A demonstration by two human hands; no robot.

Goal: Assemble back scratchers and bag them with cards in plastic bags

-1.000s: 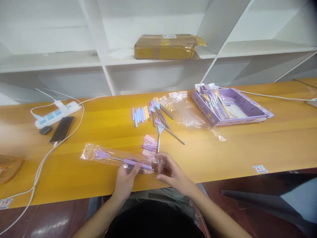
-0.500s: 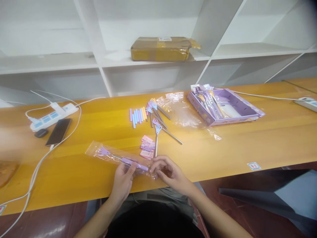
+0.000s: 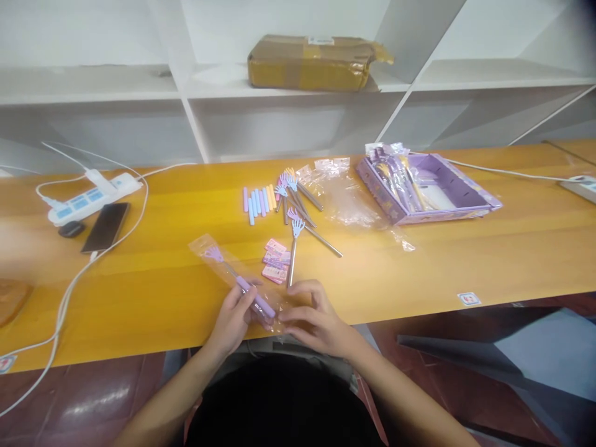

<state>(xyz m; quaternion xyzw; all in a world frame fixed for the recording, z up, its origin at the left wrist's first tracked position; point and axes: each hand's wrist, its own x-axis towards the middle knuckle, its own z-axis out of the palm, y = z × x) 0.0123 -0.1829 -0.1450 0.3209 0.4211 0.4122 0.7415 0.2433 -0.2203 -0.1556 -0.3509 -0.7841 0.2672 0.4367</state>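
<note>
My left hand (image 3: 236, 315) is closed on a purple hand-shaped scratcher (image 3: 255, 298) inside a clear plastic bag (image 3: 203, 246). The scratcher slants, its small claw pointing up and left. At the bag's near end is my right hand (image 3: 313, 320), its fingers bent around the loose plastic; its exact grip is hard to make out. Just beyond lie pink and purple cards (image 3: 275, 261) and a blue-clawed scratcher (image 3: 294, 248) with a metal rod. Farther back are more metal scratchers (image 3: 298, 202) in a pile, beside a row of pastel handles (image 3: 259, 202).
A purple box (image 3: 400, 211) with bagged scratchers stands back right, near empty clear bags (image 3: 349, 202). At left are a power strip (image 3: 93, 200), a phone (image 3: 106, 228) and white cables. A taped carton (image 3: 311, 65) rests on the shelf (image 3: 214, 87).
The bagged scratcher has turned steeper, its claw end shifting right. The fingers of my right hand have spread somewhat. The view has tilted down slightly, so the shelf and carton sit higher.
</note>
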